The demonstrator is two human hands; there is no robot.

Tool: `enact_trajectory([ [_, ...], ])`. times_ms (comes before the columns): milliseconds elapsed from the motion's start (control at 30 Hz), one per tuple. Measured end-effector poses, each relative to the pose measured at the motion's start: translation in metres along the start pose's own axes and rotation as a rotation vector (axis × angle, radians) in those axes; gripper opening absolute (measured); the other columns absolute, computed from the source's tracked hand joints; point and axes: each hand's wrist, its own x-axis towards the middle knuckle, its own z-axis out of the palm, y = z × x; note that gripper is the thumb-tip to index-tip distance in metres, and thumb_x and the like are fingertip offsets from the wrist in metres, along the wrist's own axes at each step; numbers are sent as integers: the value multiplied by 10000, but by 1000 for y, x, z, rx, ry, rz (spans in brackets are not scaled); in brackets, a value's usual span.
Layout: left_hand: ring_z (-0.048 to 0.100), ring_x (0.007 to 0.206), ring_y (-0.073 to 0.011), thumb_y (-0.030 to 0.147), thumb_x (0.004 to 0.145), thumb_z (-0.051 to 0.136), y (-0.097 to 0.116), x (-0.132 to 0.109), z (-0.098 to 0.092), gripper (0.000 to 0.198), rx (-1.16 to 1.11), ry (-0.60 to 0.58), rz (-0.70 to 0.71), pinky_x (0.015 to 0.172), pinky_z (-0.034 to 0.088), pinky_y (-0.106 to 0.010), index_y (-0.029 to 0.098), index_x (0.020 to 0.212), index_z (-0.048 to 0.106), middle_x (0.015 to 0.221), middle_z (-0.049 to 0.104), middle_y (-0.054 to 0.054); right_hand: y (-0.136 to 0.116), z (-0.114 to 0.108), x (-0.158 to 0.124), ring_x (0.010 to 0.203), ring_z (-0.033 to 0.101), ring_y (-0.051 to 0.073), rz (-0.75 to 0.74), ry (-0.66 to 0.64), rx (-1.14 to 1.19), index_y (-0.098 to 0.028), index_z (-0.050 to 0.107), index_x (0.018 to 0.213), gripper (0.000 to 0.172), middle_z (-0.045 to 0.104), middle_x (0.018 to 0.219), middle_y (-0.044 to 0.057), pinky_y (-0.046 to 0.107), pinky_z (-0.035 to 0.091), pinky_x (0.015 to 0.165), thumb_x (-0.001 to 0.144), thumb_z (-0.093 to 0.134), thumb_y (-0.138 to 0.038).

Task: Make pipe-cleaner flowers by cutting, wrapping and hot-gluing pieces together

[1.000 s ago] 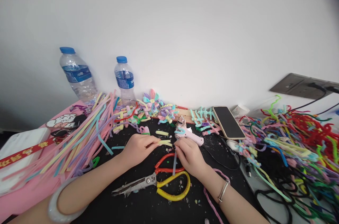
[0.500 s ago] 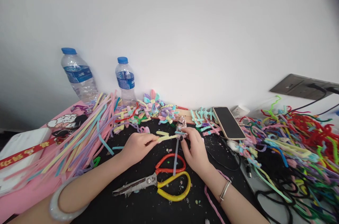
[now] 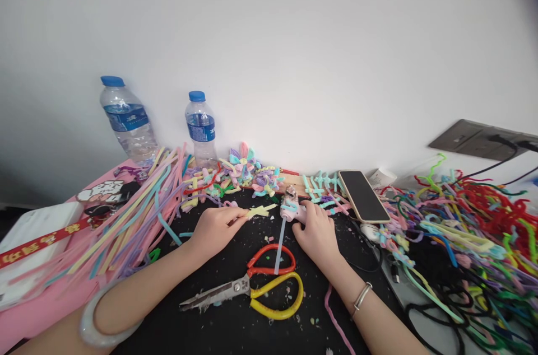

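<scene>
From my seat at the far end of the feed, I see the left hand (image 3: 216, 227) resting on the black work mat (image 3: 235, 327), its thumb and forefinger pinched shut on one end of a pale yellow fuzzy pipe-cleaner piece (image 3: 261, 210). The piece juts out to the right, just above the mat, and its free tip comes close to the small pink plastic glue gun (image 3: 290, 206) without touching it, as far as I can tell. The right hand (image 3: 317, 232) lies beside the gun with its fingers curled around the gun's body. A pale translucent stick (image 3: 279, 246) runs from the gun down toward me and crosses the red loop of the red-and-yellow-handled metal scissors (image 3: 247, 288), which lie flat between my two forearms. To the left a sheaf of long pastel pipe cleaners (image 3: 138, 215) fans out. Behind it two clear plastic water bottles with blue caps (image 3: 128, 122) stand against the wall. A dark-screened smartphone (image 3: 363, 195) lies to the right of the gun, next to a tangled heap of multicoloured pipe cleaners (image 3: 462, 232).
</scene>
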Motion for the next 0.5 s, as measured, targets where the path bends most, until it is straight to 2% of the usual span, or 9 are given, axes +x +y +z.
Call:
enact_trajectory([
  [167,635,529,-126,245,922,511,0,2,-4,256,52,-68,-81,536,424,-207,174,783,715,625,717,-8,10,0,8,998,597,293,-22,74,228,-166,544,1139,365,654,1091,123,403,449,831,777,518,-199],
  [233,644,545,-132,232,918,514,0,2,-4,249,80,-93,-88,549,420,-213,172,782,714,639,722,-11,13,-1,10,952,612,266,-67,134,389,-167,553,1132,337,660,1056,111,368,469,800,804,509,-231],
  [300,649,545,-137,227,916,515,-1,1,-3,241,107,-104,-80,553,416,-219,171,793,715,643,725,-12,12,-3,9,841,625,231,-105,172,532,-174,586,1025,231,669,943,83,325,480,729,817,509,-242],
  [400,655,542,-143,231,918,512,-2,0,-2,241,139,-94,-56,555,413,-227,172,802,714,641,729,-12,7,-7,6,663,587,176,-176,123,672,-197,572,791,65,625,748,25,274,458,620,818,543,-248],
  [500,668,559,-150,232,920,509,-2,-1,-1,248,151,-88,-47,559,416,-230,168,787,708,662,737,-18,2,-9,2,580,525,139,-257,23,728,-207,510,692,142,555,660,-16,244,416,551,800,590,-253],
])
